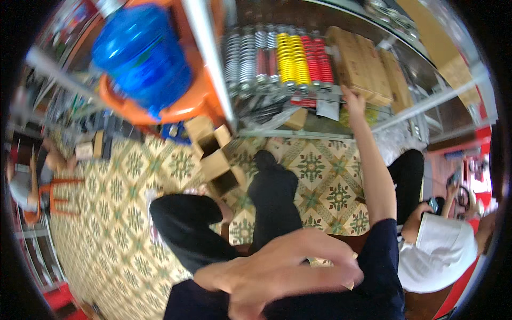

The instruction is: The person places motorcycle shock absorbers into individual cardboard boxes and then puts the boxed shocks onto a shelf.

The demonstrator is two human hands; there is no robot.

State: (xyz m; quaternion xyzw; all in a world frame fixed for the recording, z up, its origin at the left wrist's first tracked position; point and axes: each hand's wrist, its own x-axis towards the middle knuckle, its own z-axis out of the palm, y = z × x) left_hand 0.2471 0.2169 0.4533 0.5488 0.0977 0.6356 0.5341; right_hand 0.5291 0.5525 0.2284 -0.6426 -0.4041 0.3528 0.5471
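Note:
My right hand (353, 102) reaches out to the shelf, its fingers at the near end of a long cardboard box (349, 60). Whether the fingers grip the box or only touch it is unclear. A second long cardboard box (374, 66) lies directly beside it. To their left, a row of coil-spring shock absorbers (294, 60) in silver, yellow and red lines the shelf. My left hand (296, 268) is close below the camera, in front of my dark shirt. Its fingers are curled and blurred, and I cannot tell if anything small is between the tips.
Two opened cardboard boxes (218, 164) stand on the patterned tile floor (136, 188). A blue water jug (140, 60) rests on an orange plastic stool (200, 100) by the metal shelf post (212, 60). One person (440, 252) sits close on my right; another (24, 188) is far left.

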